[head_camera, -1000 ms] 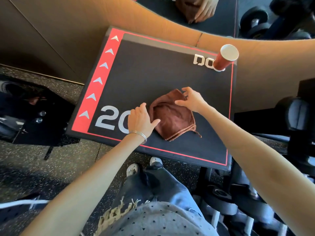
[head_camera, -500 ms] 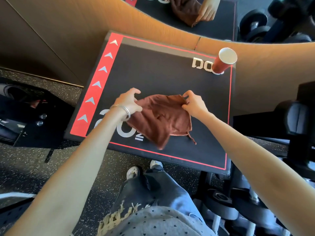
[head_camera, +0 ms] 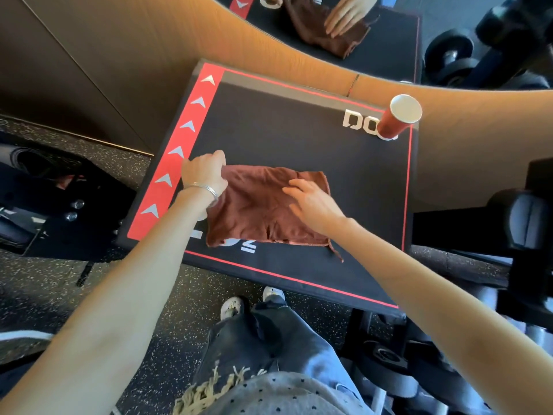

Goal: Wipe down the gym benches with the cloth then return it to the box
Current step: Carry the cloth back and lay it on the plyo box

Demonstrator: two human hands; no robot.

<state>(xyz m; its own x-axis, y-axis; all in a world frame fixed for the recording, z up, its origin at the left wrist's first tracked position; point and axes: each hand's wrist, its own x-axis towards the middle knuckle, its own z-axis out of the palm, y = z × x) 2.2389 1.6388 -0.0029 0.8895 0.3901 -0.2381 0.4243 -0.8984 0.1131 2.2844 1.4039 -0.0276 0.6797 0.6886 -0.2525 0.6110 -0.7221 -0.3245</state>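
Observation:
A brown cloth (head_camera: 257,211) lies spread flat on the black box (head_camera: 299,139) with red trim, white arrows and white lettering. My left hand (head_camera: 205,175) pinches the cloth's far left corner, fingers closed on the fabric. My right hand (head_camera: 312,200) rests flat on the cloth's right part, fingers apart and pointing left. A loose thread hangs from the cloth's near right corner.
A red paper cup (head_camera: 398,118) stands at the box's far right corner. A mirror (head_camera: 389,28) behind reflects the cloth and a hand. Dumbbells (head_camera: 449,55) appear at upper right, gym equipment (head_camera: 532,229) at right, dark gear (head_camera: 45,193) on the speckled floor at left.
The bunched cloth was pulled open by both hands and now lies flat. My left hand moved left with a corner; my right hand let go and rests flat on top.

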